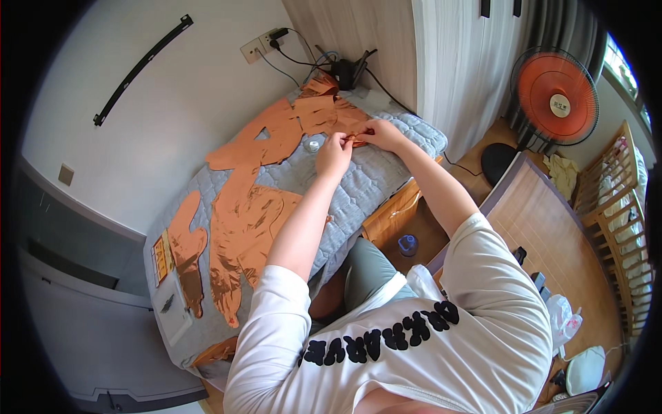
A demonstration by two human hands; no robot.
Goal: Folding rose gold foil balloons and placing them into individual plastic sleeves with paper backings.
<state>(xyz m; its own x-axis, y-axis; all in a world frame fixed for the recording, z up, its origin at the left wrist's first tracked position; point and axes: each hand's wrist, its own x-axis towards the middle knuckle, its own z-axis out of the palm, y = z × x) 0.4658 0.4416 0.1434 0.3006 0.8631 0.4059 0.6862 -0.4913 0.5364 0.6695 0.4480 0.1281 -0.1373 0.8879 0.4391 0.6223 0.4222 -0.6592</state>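
Both my hands are at the far right part of a table with a quilted grey-blue cover (pixel 360 196). My left hand (pixel 334 154) and my right hand (pixel 383 135) meet with fingers pinched on the edge of a copper-coloured foil piece (pixel 356 139), partly hidden by the fingers. It looks like a flat, uninflated foil balloon. Left of my left hand sits a small white roll (pixel 312 146). More flat foil shapes spread over the cover: a curved one (pixel 276 131) behind, a large creased one (pixel 252 224) nearer, and a narrow one (pixel 187 238) at the left.
A yellow-edged packet (pixel 163 259) and a white tray-like item (pixel 174 307) lie at the table's left end. A black device with antennas (pixel 343 72) and cables stands at the back. At right are an orange fan (pixel 557 96), a low mat-topped bed (pixel 545 214) and a wooden crib (pixel 614 186).
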